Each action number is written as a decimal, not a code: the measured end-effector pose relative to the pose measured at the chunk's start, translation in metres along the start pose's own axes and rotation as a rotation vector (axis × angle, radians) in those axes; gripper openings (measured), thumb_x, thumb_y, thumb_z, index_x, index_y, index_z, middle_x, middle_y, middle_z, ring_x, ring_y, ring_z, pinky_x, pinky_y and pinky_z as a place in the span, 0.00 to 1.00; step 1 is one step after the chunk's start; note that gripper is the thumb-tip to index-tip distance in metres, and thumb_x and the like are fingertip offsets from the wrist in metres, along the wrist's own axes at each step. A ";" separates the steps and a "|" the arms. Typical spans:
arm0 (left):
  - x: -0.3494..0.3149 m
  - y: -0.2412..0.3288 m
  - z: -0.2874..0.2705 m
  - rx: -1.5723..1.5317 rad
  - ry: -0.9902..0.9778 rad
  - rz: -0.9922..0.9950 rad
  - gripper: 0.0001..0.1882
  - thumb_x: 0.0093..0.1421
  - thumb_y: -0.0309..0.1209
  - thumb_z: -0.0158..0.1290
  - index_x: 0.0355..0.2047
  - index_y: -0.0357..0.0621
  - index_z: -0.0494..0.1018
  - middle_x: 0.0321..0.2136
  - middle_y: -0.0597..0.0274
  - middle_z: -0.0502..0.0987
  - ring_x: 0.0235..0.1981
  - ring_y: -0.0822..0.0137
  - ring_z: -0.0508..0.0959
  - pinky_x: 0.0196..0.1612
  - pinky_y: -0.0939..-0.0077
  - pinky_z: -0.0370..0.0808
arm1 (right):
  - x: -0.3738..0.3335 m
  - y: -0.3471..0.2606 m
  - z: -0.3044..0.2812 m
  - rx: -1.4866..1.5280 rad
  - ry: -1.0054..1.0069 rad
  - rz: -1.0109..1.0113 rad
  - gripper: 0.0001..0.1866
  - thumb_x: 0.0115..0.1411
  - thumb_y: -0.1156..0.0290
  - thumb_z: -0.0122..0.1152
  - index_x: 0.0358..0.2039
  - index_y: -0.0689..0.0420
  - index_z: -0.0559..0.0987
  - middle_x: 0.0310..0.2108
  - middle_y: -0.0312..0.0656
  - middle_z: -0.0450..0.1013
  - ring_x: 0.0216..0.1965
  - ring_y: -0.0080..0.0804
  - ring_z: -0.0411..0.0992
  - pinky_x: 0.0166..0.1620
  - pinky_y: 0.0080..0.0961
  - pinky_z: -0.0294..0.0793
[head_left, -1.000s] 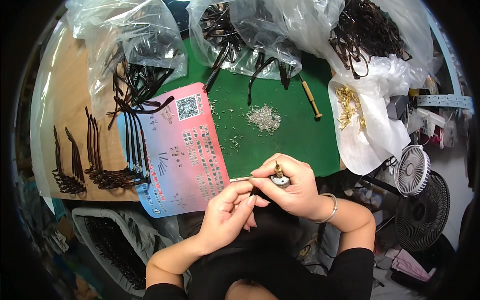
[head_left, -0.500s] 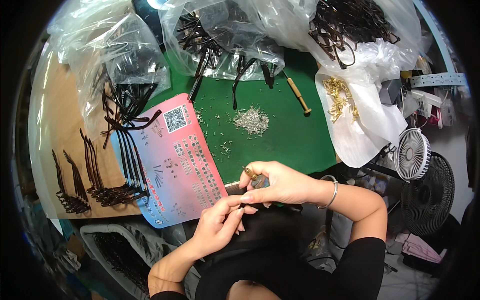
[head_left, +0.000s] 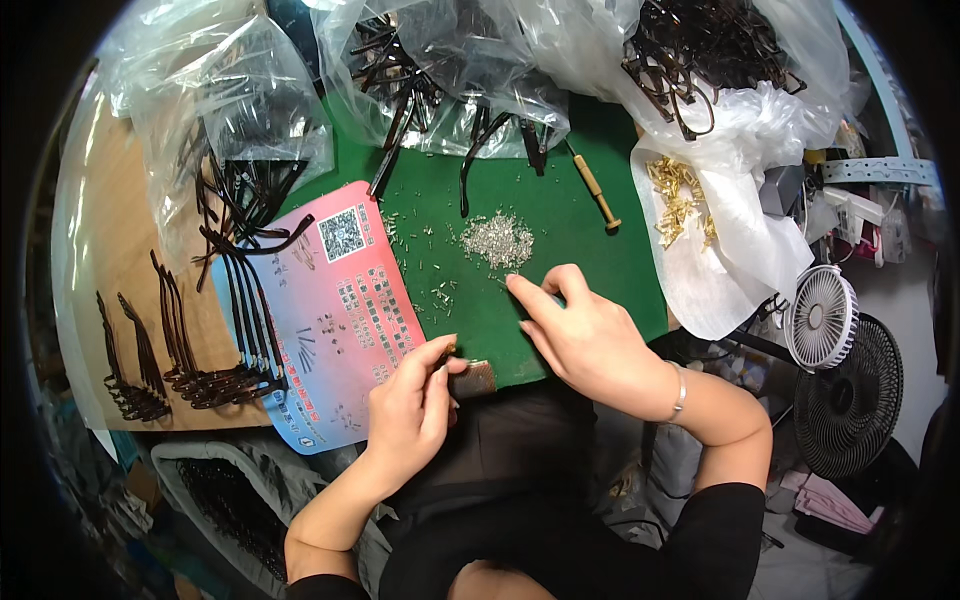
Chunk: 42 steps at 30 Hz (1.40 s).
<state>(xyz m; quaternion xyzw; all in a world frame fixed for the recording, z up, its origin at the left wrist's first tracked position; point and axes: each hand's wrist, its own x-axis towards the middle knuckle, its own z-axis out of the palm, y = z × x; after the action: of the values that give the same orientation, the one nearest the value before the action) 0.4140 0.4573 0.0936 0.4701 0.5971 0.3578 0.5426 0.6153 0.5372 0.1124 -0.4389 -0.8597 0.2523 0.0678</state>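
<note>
My right hand [head_left: 595, 345] is over the green mat with its back up, the index fingertip beside a heap of tiny silver screws [head_left: 497, 240]. A thin tip shows at that fingertip; the rest of the screwdriver is hidden under the hand. Near the table's front edge my left hand [head_left: 412, 405] is closed, pinching a small dark piece with a gold glint [head_left: 449, 350] whose kind I cannot make out. Just right of those fingers a small patterned block [head_left: 474, 377] lies at the mat's edge.
Dark eyeglass temples [head_left: 225, 385] lie in rows at left, partly on a pink-and-blue printed sheet [head_left: 355, 290]. Plastic bags [head_left: 240, 90] of temples and frames line the back. A yellow-handled screwdriver [head_left: 594, 185], gold-coloured parts [head_left: 680, 195] and a white fan [head_left: 822, 315] are at right.
My hands have come apart. The right one has moved forward to the screw heap, turning its back up; the left has shifted slightly left and up, still pinching the small piece.
</note>
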 end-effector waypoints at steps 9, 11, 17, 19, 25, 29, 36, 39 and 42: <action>0.006 -0.008 0.000 0.050 0.007 0.048 0.14 0.61 0.19 0.42 0.48 0.35 0.66 0.31 0.57 0.79 0.15 0.77 0.74 0.20 0.83 0.72 | 0.005 0.006 0.019 -0.232 0.158 -0.084 0.25 0.44 0.73 0.61 0.47 0.56 0.72 0.31 0.41 0.64 0.20 0.29 0.67 0.21 0.23 0.71; 0.004 -0.007 0.000 0.049 0.007 0.044 0.14 0.61 0.19 0.42 0.48 0.35 0.66 0.31 0.57 0.79 0.15 0.77 0.74 0.20 0.83 0.71 | 0.004 0.006 0.022 -0.252 0.169 -0.088 0.25 0.44 0.73 0.61 0.47 0.56 0.72 0.31 0.40 0.64 0.20 0.28 0.67 0.21 0.22 0.71; -0.004 -0.004 -0.006 -0.264 0.017 -0.124 0.14 0.62 0.18 0.40 0.48 0.31 0.65 0.34 0.55 0.78 0.19 0.78 0.74 0.22 0.83 0.72 | 0.006 0.000 0.017 -0.266 0.138 -0.042 0.23 0.46 0.75 0.61 0.46 0.55 0.74 0.30 0.40 0.65 0.22 0.30 0.68 0.23 0.24 0.70; -0.004 -0.001 -0.006 -0.240 0.012 -0.109 0.14 0.62 0.18 0.40 0.48 0.30 0.64 0.34 0.53 0.78 0.20 0.77 0.74 0.23 0.83 0.72 | 0.006 0.003 0.020 -0.311 0.161 -0.102 0.24 0.45 0.74 0.59 0.47 0.54 0.73 0.28 0.39 0.63 0.19 0.28 0.65 0.20 0.22 0.68; 0.008 0.000 -0.006 -0.171 -0.006 -0.142 0.13 0.62 0.19 0.41 0.47 0.32 0.65 0.32 0.55 0.79 0.18 0.77 0.74 0.20 0.83 0.72 | 0.009 0.006 0.019 -0.349 0.122 -0.133 0.23 0.46 0.75 0.56 0.46 0.54 0.73 0.27 0.39 0.62 0.17 0.28 0.65 0.17 0.22 0.69; 0.004 -0.004 -0.004 -0.172 0.028 -0.171 0.13 0.62 0.19 0.42 0.47 0.32 0.66 0.32 0.56 0.79 0.17 0.79 0.73 0.20 0.83 0.72 | 0.005 -0.012 0.006 0.055 -0.075 -0.028 0.21 0.51 0.76 0.56 0.48 0.53 0.72 0.29 0.43 0.64 0.23 0.35 0.71 0.23 0.28 0.73; 0.003 -0.018 0.010 0.240 0.198 0.143 0.13 0.56 0.18 0.48 0.44 0.34 0.70 0.29 0.51 0.78 0.22 0.65 0.79 0.26 0.76 0.75 | 0.002 -0.033 0.021 0.289 -0.092 -0.157 0.13 0.54 0.73 0.56 0.42 0.59 0.72 0.27 0.46 0.64 0.16 0.37 0.70 0.18 0.27 0.73; 0.003 -0.017 0.014 0.306 0.245 0.199 0.14 0.55 0.17 0.49 0.43 0.34 0.70 0.27 0.50 0.78 0.25 0.61 0.80 0.27 0.75 0.75 | 0.002 -0.032 0.022 0.282 -0.056 -0.177 0.13 0.54 0.74 0.56 0.41 0.60 0.72 0.26 0.47 0.64 0.14 0.37 0.69 0.17 0.26 0.72; 0.006 -0.013 0.016 0.433 0.272 0.289 0.14 0.55 0.17 0.49 0.43 0.33 0.71 0.28 0.50 0.78 0.25 0.61 0.80 0.28 0.74 0.76 | 0.005 -0.035 0.012 0.263 -0.128 -0.145 0.13 0.55 0.74 0.54 0.41 0.60 0.72 0.27 0.49 0.65 0.19 0.39 0.71 0.20 0.28 0.73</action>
<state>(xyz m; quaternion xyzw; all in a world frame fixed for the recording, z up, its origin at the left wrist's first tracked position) 0.4274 0.4575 0.0767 0.6026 0.6539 0.3555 0.2881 0.5835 0.5196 0.1190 -0.3461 -0.8512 0.3847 0.0877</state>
